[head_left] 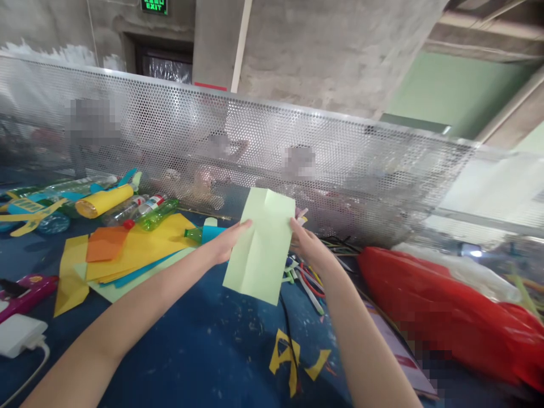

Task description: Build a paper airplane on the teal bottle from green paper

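Note:
Between my two hands a pale green sheet of paper (264, 249) is held up above the table, with a crease running down its length. My left hand (227, 242) pinches its left edge, thumb on the near face. At the right edge my right hand (306, 243) grips it the same way; the fingers behind the paper are hidden. Behind my left hand lies a green bottle (194, 233) with a blue paper wrap (212, 232). Markers (312, 294) lie just below my right hand. Yellow paper scraps (284, 354) are on the table nearer to me.
Coloured paper sheets (144, 255), plastic bottles (159, 215) and a yellow-wrapped bottle (106, 201) lie on the left. A white charger (23, 334) sits front left. On the right is a red plastic bag (442, 306). A perforated metal screen (178, 130) stands along the back, people behind it.

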{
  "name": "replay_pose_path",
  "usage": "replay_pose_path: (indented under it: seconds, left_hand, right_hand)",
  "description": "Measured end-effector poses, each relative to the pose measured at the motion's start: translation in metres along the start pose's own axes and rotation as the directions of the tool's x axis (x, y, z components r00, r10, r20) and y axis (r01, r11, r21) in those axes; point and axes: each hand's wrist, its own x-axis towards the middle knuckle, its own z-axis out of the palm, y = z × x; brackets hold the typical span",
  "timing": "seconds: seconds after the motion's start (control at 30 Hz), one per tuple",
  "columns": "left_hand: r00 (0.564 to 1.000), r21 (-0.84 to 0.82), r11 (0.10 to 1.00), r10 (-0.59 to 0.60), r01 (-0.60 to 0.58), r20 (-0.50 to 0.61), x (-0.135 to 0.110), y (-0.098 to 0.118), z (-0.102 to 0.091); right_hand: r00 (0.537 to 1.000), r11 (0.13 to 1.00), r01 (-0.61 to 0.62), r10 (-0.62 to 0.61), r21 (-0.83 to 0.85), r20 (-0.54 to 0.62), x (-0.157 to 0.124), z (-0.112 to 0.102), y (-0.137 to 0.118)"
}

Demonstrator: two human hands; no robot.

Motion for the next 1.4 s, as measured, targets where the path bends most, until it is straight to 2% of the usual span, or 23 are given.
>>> replay_pose_path:
  seconds: [0.03,0.07,0.13,0.2,0.33,0.53,0.6,0.63,0.7,0.73,0.8,0.83,0.87,0.9,0.97,1.03,1.1,1.17,1.23,1.3,1.4]
  left_hand:
    - [1.0,0.02,1.0,-0.017,0.017,0.014,0.0,-0.002,0.0]
    - [0.999,0.041,0.999,-0.036,0.034,0.03,0.001,-0.004,-0.001]
    - [0.995,0.093,0.993,-0.074,0.067,0.072,0.001,-0.008,-0.003]
    - [0.991,0.158,0.985,-0.092,0.075,0.1,0.002,-0.012,-0.005]
    - [0.987,0.266,0.962,-0.095,0.058,0.13,0.002,-0.017,-0.009]
    - [0.986,0.277,0.957,-0.122,0.087,0.111,0.002,-0.019,-0.009]
    - [0.991,0.247,0.967,-0.09,0.064,0.097,0.003,-0.02,-0.008]
    - [0.995,0.22,0.975,-0.061,0.042,0.079,0.004,-0.02,-0.008]
    - [1.0,0.15,0.989,0.006,-0.006,0.003,0.007,-0.021,-0.007]
    - [0.998,0.114,0.993,0.036,-0.03,-0.05,0.009,-0.022,-0.007]
    - [0.987,0.057,0.996,0.078,-0.071,-0.14,0.013,-0.02,-0.009]
    - [0.984,0.038,0.996,0.086,-0.081,-0.159,0.014,-0.019,-0.01]
    - [0.985,0.022,0.996,0.086,-0.084,-0.151,0.015,-0.017,-0.012]
    - [0.988,0.002,0.996,0.083,-0.084,-0.129,0.016,-0.014,-0.014]
    - [0.995,-0.06,0.996,0.066,-0.07,-0.075,0.015,-0.005,-0.02]
    - [0.994,-0.16,0.985,0.055,-0.069,-0.094,0.013,0.005,-0.029]
    - [0.987,-0.219,0.97,0.074,-0.105,-0.145,0.01,0.015,-0.038]
    - [0.996,-0.222,0.974,0.034,-0.051,-0.08,0.008,0.021,-0.046]
    - [0.997,-0.156,0.985,-0.065,0.069,0.031,0.007,0.025,-0.051]
    - [0.979,-0.016,0.984,-0.174,0.177,0.107,0.007,0.024,-0.053]
    - [0.957,0.277,0.933,-0.269,0.231,0.106,0.007,0.021,-0.047]
  right_hand:
    - [0.998,0.991,-0.053,0.048,0.12,0.048,0.001,0.0,0.003]
    - [0.996,0.974,-0.083,0.075,0.213,0.048,0.002,0.0,0.004]
    - [0.997,0.954,-0.054,0.07,0.295,-0.043,0.001,0.002,0.002]
    - [0.991,0.959,0.008,0.029,0.284,-0.127,0.0,0.002,-0.001]
    - [0.977,0.971,0.082,-0.034,0.224,-0.21,-0.001,0.0,-0.004]
    - [0.951,0.97,0.15,-0.088,0.192,-0.298,-0.001,0.002,-0.006]
    - [0.965,0.961,0.099,-0.029,0.258,-0.26,-0.002,0.002,-0.008]
    - [0.979,0.954,0.047,0.015,0.297,-0.202,-0.004,0.001,-0.008]
    - [0.995,0.937,-0.092,0.097,0.337,0.003,-0.008,-0.002,-0.008]
    - [0.983,0.933,-0.16,0.12,0.321,0.141,-0.01,-0.004,-0.008]
    - [0.908,0.946,-0.228,0.121,0.231,0.4,-0.014,-0.008,-0.007]
    - [0.869,0.957,-0.225,0.114,0.181,0.481,-0.015,-0.01,-0.006]
    - [0.844,0.968,-0.21,0.109,0.135,0.525,-0.015,-0.011,-0.005]
    - [0.84,0.979,-0.181,0.106,0.092,0.533,-0.014,-0.013,-0.004]
    - [0.884,0.997,-0.077,0.083,-0.031,0.46,-0.012,-0.015,-0.002]
    - [0.935,0.957,0.074,0.031,-0.28,0.353,-0.009,-0.018,-0.002]
    - [0.96,0.809,0.175,-0.013,-0.561,0.281,-0.007,-0.022,-0.004]
    - [0.97,0.643,0.186,-0.002,-0.743,0.242,-0.008,-0.024,-0.007]
    - [0.975,0.54,0.169,0.031,-0.824,0.22,-0.011,-0.023,-0.011]
    - [0.976,0.473,0.163,0.055,-0.866,0.213,-0.015,-0.018,-0.016]
    - [0.975,0.426,0.174,0.052,-0.888,0.216,-0.021,-0.007,-0.022]
